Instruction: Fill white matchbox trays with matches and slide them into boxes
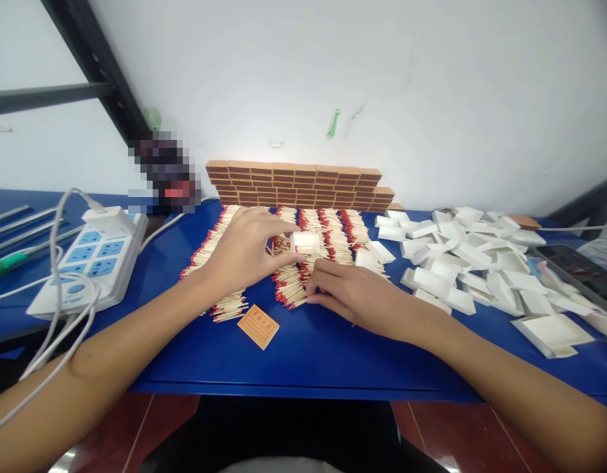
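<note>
— What's in the left hand [249, 243]?
— A white tray [307, 243], gripped between thumb and fingers at its left end. It's up above the rows of matches [288, 286], about the middle of the bench [313, 361]. I see a touch of red at that end of it, but I can't make out how full it is.

— And the right hand [360, 292]?
— Down at the near end of a middle row, fingers bent and drawn in towards the thumb, the tips right at the sticks. Whether any match is pinched between them, I can't tell from where I stand.

— How do the matches lie?
— In several rows running from the back of the bench towards the person, with red heads showing all along.

— What's that orange box [258, 326]?
— It has red print on its top and lies flat, just beside the near end of the leftmost row.

— Anything behind?
— A long stack [298, 187] of brown-sided boxes by the wall [431, 98], one step lower at its right end.

— And off to the sides?
— On the right, a loose heap of white trays [473, 253], with a phone [577, 263] past it. On the left, a power strip [91, 259].
</note>
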Motion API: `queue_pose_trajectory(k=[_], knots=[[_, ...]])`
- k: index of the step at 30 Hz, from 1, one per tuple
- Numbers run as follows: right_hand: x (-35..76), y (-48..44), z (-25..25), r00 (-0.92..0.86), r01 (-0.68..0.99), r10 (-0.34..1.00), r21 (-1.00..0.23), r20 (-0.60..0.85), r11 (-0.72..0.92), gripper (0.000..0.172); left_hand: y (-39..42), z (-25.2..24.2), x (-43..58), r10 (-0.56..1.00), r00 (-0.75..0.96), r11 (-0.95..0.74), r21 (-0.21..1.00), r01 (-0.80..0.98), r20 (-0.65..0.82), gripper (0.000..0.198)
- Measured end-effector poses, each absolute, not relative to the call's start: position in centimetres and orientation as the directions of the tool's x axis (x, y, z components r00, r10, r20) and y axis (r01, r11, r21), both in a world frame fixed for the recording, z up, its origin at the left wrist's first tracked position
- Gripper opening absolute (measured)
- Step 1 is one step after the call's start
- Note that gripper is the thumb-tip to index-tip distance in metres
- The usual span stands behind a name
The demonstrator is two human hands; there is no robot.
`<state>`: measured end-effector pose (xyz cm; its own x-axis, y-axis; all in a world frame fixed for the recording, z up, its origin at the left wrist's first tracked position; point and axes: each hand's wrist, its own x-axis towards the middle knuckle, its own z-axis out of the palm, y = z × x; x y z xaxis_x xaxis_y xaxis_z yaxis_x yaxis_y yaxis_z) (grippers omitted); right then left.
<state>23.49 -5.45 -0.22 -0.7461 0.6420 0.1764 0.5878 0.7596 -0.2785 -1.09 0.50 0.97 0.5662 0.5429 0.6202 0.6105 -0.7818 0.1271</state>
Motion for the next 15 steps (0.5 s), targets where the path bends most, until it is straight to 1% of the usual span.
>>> queue_pose_trajectory(k=[2, 5, 7, 10, 15], knots=[[24.0, -5.1, 0.1, -0.696, 0.603, 0.664, -0.278, 0.273, 0.748, 0.015, 0.5, 0.9, -1.1, 0.557, 0.569, -0.772, 0.124, 0.624, 0.605, 0.038], [24.8, -4.4, 0.4, -0.584, 0.651, 0.672, -0.231, 0.455, 0.723, 0.014, 0.4, 0.9, -1.0, 0.58, 0.581, -0.763, 0.132, 0.632, 0.571, 0.038], [25.1, -3.9, 0.3, -0.515, 0.689, 0.667, -0.203, 0.538, 0.695, 0.012, 0.3, 0.9, -0.8, 0.59, 0.591, -0.765, 0.146, 0.627, 0.55, 0.04], [25.2, -3.6, 0.0, -0.463, 0.737, 0.683, -0.182, 0.565, 0.651, 0.013, 0.0, 0.9, -0.5, 0.582, 0.597, -0.78, 0.171, 0.602, 0.552, 0.043], [24.7, -3.8, -0.3, -0.467, 0.767, 0.691, -0.136, 0.552, 0.627, 0.016, -0.4, 0.8, -0.1, 0.579, 0.6, -0.799, 0.238, 0.553, 0.551, 0.043]])
